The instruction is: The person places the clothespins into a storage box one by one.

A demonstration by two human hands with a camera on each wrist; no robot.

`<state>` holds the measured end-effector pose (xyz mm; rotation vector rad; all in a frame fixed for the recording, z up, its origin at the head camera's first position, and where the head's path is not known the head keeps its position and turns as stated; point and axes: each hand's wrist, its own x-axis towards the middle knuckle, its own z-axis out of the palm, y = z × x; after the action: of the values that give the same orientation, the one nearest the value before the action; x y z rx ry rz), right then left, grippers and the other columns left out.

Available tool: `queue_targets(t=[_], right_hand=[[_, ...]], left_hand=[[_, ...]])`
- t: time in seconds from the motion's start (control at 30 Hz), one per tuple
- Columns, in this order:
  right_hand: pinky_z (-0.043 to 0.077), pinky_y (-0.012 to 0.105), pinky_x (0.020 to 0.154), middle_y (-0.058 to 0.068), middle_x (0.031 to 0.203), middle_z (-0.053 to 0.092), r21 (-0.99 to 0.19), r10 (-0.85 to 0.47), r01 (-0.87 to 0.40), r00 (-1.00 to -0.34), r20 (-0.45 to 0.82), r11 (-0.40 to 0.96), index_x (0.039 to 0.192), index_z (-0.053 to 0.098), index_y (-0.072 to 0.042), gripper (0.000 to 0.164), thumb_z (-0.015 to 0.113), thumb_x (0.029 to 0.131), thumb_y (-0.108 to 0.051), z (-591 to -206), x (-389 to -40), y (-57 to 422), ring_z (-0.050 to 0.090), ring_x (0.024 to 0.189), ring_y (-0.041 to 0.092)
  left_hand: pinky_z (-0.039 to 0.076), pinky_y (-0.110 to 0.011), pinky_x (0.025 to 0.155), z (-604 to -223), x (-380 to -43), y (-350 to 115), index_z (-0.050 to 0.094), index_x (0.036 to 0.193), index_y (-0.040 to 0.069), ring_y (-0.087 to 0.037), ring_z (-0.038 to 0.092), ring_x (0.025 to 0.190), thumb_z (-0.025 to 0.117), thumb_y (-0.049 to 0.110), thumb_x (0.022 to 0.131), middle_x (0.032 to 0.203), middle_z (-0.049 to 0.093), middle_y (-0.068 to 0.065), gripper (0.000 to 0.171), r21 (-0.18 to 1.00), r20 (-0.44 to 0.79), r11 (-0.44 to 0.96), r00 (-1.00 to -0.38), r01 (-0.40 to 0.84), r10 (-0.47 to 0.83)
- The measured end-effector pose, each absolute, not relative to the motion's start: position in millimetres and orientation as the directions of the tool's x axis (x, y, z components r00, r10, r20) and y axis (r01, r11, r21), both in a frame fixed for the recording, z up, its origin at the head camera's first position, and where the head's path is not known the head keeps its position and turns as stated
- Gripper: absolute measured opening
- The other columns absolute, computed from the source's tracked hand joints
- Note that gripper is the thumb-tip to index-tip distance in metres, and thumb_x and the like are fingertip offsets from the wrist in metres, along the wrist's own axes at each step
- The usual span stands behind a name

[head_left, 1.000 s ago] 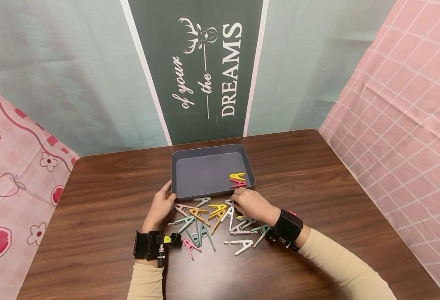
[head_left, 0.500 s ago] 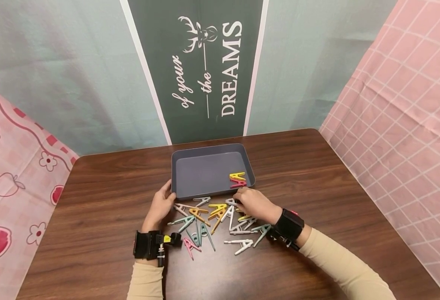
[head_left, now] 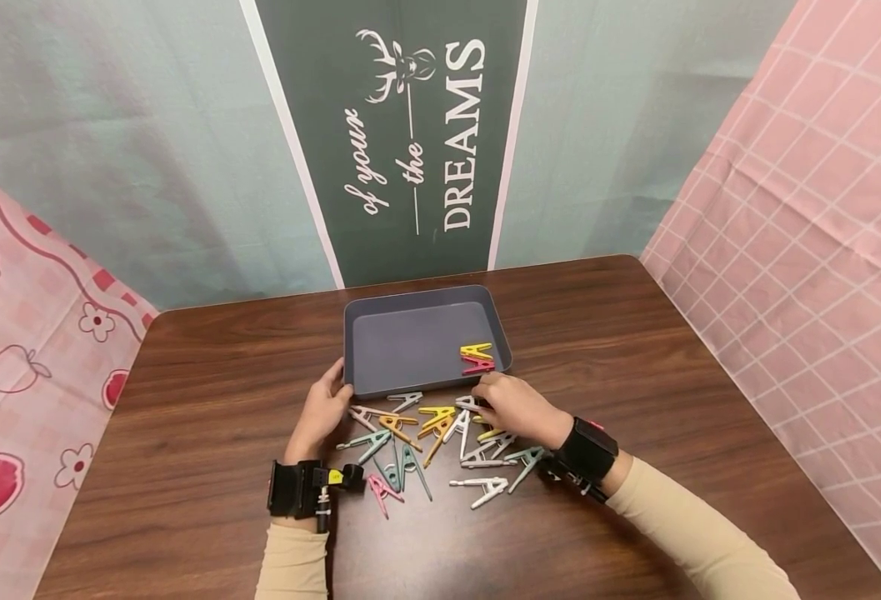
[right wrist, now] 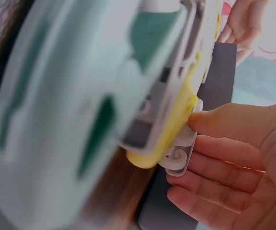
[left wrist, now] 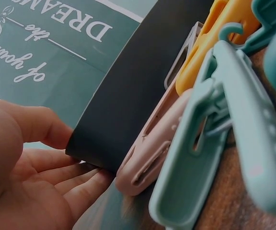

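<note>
My left hand (head_left: 325,415) grips the near left corner of a dark grey tray (head_left: 402,333); in the left wrist view the thumb and fingers (left wrist: 42,165) lie about the tray's corner (left wrist: 111,96). With thumb and fingers, my right hand (head_left: 518,408) pinches a whitish clothespin (right wrist: 178,153) just outside the tray's near right corner. A yellow clothespin (head_left: 476,350) and a red clothespin (head_left: 478,365) lie side by side in the tray's near right corner. In the right wrist view, a large pale green clothespin (right wrist: 66,110) looms blurred in front.
Several loose clothespins lie between the hands on the brown table (head_left: 222,392), among them a pink one (head_left: 382,492), an orange one (head_left: 398,429) and a white one (head_left: 483,489). Fabric backdrops (head_left: 598,125) hang behind and at both sides.
My right hand has shifted slightly to the right, and the whitish clothespin at its fingertips has moved a little with it. My left hand and the tray stay practically still.
</note>
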<state>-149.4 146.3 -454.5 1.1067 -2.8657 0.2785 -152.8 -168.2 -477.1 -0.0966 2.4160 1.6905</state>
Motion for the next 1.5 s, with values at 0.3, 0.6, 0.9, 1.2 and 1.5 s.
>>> queue_targets(t=[0.3, 0.6, 0.9, 1.2, 1.5], right_hand=[[0.056, 0.033, 0.074, 0.006, 0.091, 0.069, -0.191, -0.670, -0.682, -0.731, 0.131, 0.706, 0.097, 0.072, -0.004, 0.018, 0.073, 0.082, -0.014, -439, -146, 152, 0.066, 0.085, 0.017], [0.057, 0.032, 0.080, 0.005, 0.096, 0.070, -0.214, -0.671, -0.686, -0.727, 0.148, 0.695, 0.099, 0.072, -0.006, 0.020, 0.075, 0.081, -0.015, -425, -151, 152, 0.067, 0.092, 0.018], [0.057, 0.034, 0.083, 0.008, 0.102, 0.071, -0.245, -0.684, -0.697, -0.714, 0.148, 0.674, 0.104, 0.072, -0.005, 0.022, 0.072, 0.084, -0.014, -415, -159, 147, 0.067, 0.098, 0.020], [0.056, 0.033, 0.080, 0.009, 0.104, 0.071, -0.250, -0.677, -0.689, -0.722, 0.147, 0.680, 0.103, 0.073, -0.006, 0.020, 0.073, 0.084, -0.014, -410, -172, 141, 0.066, 0.098, 0.020], [0.056, 0.032, 0.077, 0.008, 0.097, 0.070, -0.266, -0.657, -0.672, -0.738, 0.156, 0.691, 0.101, 0.073, -0.005, 0.019, 0.073, 0.084, -0.012, -411, -183, 140, 0.064, 0.089, 0.018]], left_hand=[[0.044, -0.020, 0.099, -478, -153, -169, 0.019, 0.153, -0.001, -0.036, 0.041, 0.140, 0.041, 0.003, 0.098, 0.154, 0.034, -0.026, 0.060, 0.924, -0.184, 0.350, -0.981, -0.154, 0.055], [0.041, -0.035, 0.109, -478, -154, -168, 0.019, 0.153, 0.000, -0.036, 0.040, 0.140, 0.040, 0.003, 0.098, 0.154, 0.033, -0.025, 0.060, 0.925, -0.190, 0.345, -0.981, -0.162, 0.049], [0.038, -0.039, 0.111, -479, -154, -169, 0.018, 0.153, -0.001, -0.036, 0.039, 0.141, 0.040, 0.002, 0.097, 0.155, 0.032, -0.026, 0.060, 0.931, -0.183, 0.333, -0.981, -0.152, 0.063], [0.044, -0.012, 0.092, -479, -155, -169, 0.019, 0.153, 0.000, -0.035, 0.043, 0.139, 0.040, 0.002, 0.097, 0.152, 0.037, -0.026, 0.060, 0.931, -0.188, 0.328, -0.981, -0.161, 0.053], [0.039, -0.003, 0.079, -477, -154, -169, 0.019, 0.153, 0.000, -0.036, 0.043, 0.138, 0.040, 0.002, 0.098, 0.151, 0.037, -0.027, 0.059, 0.937, -0.191, 0.310, -0.980, -0.164, 0.059]])
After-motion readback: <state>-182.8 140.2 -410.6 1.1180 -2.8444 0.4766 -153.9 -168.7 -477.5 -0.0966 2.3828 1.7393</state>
